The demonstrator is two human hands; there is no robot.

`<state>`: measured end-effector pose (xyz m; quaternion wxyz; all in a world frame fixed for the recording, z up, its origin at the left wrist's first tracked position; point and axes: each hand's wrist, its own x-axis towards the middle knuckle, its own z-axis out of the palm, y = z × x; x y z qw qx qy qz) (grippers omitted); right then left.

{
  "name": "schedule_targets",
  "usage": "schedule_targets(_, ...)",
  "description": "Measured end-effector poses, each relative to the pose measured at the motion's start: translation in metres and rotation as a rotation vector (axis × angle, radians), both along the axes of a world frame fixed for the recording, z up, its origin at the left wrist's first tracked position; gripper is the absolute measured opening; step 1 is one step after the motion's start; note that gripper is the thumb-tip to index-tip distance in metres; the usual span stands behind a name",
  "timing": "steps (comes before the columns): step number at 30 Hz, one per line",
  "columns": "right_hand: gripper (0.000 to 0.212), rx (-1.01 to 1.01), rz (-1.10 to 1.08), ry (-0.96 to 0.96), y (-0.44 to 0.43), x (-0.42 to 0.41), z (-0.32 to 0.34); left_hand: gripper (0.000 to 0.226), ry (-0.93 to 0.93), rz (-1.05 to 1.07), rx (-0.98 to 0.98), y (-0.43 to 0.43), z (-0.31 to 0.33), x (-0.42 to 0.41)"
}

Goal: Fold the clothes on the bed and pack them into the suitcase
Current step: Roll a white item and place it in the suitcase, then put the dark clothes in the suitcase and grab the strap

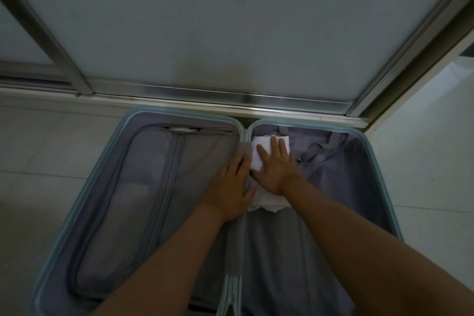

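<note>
**Both hands pressing a folded white garment into the right half of the suitcase**

Your hands are both spread flat, fingers straight, gripping nothing. Your right hand point(275, 167) lies palm-down across the middle of the white garment point(256, 145). Your left hand point(232, 187) rests just beside it, covering the garment's left edge and part of the grey hinge strip point(234, 251) that runs between the two halves. That looks like pressing rather than carrying: flat palms squeeze the bundle low and square it against the wall, so later pieces can lie beside it and on top.

The suitcase point(179, 112) lies open on the tiled floor point(51, 136), its far edge close to the metal door track point(205, 95). The garment sits in the right half, tucked toward the far-left corner against the hinge side. This seems a sensible start, since it leaves the near and right parts of that half free.

The garment reads as a small, thick, soft white rectangle. Layered edges show at its near end, where one fold pokes out a little. I cannot tell what kind of clothing it is.

The packing straps point(311, 151) lie loose just right of it, unfastened. The left half is covered by a zipped divider panel point(123, 187). The bed is out of view.
</note>
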<state>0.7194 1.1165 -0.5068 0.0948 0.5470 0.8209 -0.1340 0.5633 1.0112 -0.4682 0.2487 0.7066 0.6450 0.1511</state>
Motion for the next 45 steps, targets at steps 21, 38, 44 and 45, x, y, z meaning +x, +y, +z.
schedule_targets(21,0.031,-0.139,0.671,0.667,-0.263,-0.346,0.326,0.040,0.357,0.722,0.227,-0.300,0.310,-0.301)
schedule_targets(38,0.053,-0.289,0.767,0.716,-0.502,-0.555,0.369,0.057,-0.312,1.527,0.166,-0.554,0.337,-0.442)
schedule_targets(44,0.049,-0.293,0.878,0.901,-0.501,-0.502,0.355,0.078,-0.692,1.602,0.313,-0.537,0.338,-0.434)
schedule_targets(45,0.047,-0.316,0.876,0.948,-0.498,-0.495,0.354,0.070,-0.747,1.601,0.324,-0.535,0.340,-0.430)
